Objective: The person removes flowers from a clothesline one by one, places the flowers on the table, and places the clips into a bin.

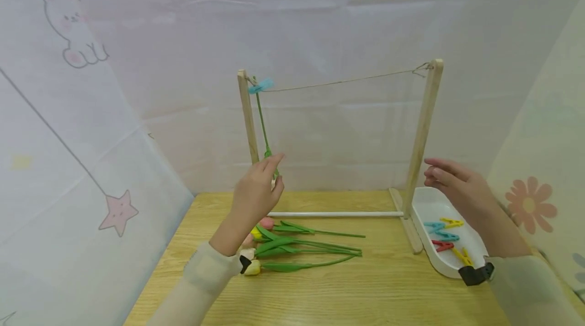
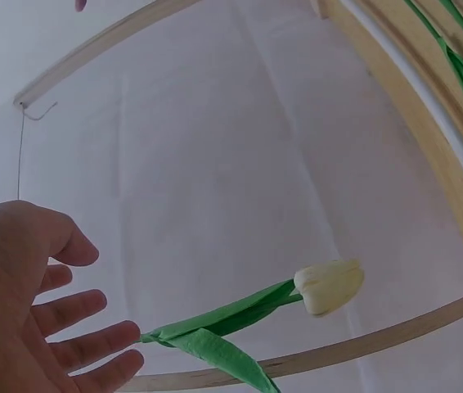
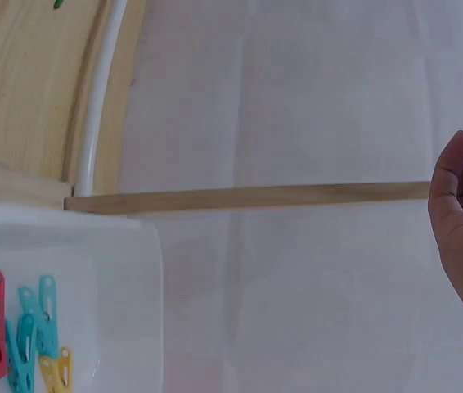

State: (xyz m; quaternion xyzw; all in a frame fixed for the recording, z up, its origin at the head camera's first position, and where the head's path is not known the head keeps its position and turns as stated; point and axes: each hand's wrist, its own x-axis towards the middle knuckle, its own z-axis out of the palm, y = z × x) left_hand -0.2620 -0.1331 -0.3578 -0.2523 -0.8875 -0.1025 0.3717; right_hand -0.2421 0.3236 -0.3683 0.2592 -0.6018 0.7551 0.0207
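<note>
A white artificial tulip hangs head down by its green stem from the string, near the left post. A light blue clothespin clips it there. In front of the flower is my left hand, fingers spread and nothing held; in the left wrist view its fingertips are beside the leaves, and I cannot tell whether they touch. My right hand hovers over the white tray by the right post, fingers loosely bent, with nothing in it. Several red, yellow and blue clothespins lie inside the tray.
Several artificial tulips lie on the wooden table, stems pointing right, some heads partly behind my left arm. The wooden frame has a left post, a right post and a white bottom rod. Patterned cloth encloses the table.
</note>
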